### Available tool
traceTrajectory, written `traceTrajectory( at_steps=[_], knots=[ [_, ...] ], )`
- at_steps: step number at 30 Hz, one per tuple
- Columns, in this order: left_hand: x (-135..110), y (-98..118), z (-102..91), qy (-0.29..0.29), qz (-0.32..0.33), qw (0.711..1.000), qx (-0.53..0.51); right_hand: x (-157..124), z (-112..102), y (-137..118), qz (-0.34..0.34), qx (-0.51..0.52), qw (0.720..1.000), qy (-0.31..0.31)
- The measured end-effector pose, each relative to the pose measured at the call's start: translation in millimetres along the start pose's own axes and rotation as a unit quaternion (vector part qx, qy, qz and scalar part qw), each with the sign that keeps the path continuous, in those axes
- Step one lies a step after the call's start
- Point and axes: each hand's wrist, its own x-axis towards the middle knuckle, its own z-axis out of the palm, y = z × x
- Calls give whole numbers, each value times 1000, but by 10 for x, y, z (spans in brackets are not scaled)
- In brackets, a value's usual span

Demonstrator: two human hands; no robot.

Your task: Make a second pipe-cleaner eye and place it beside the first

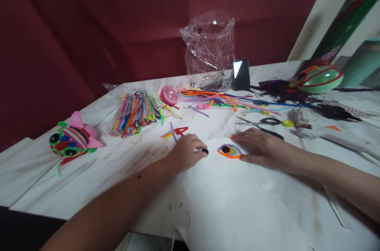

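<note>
My left hand point(187, 153) pinches a small black piece point(205, 151) between thumb and fingertips, just above a white sheet point(231, 199). To its right lies an eye-shaped piece point(234, 151) of orange, purple, yellow and blue pipe cleaner with a black oval in it. My right hand point(264, 149) rests beside it, fingers and thumb apart. The thumb touches the eye shape's right end, and a bit of orange point(233, 136) shows at the fingertips; the rest of that is hidden. Red pipe cleaner pieces point(181, 130) lie just behind my left hand.
Scissors point(261, 123) and a glue gun point(305, 126) lie behind my right arm. A bag of pipe cleaners point(139, 112), loose pipe cleaners point(213, 98), a pink ball point(169, 95) and a phone point(241, 74) are farther back. A decorated fish-like ball point(74, 138) sits at left.
</note>
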Motion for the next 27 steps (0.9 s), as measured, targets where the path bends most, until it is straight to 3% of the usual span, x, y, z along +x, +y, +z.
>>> traceTrajectory(
  at_steps=[7, 14, 19, 27],
  knots=[
    [-14, 29, -9, 22, -24, 999, -30, -13, -44, -27, 33, 21, 999, -15],
    [-10, 95, -199, 212, -87, 973, -31, -20, -135, -114, 135, 90, 987, 3],
    [-2, 21, -316, 271, -139, 949, -87, -8, -119, -58, 151, 52, 985, 65],
    [69, -170, -562, 396, -173, 878, -206, -46, -144, 23, 185, 26, 982, 34]
  ],
)
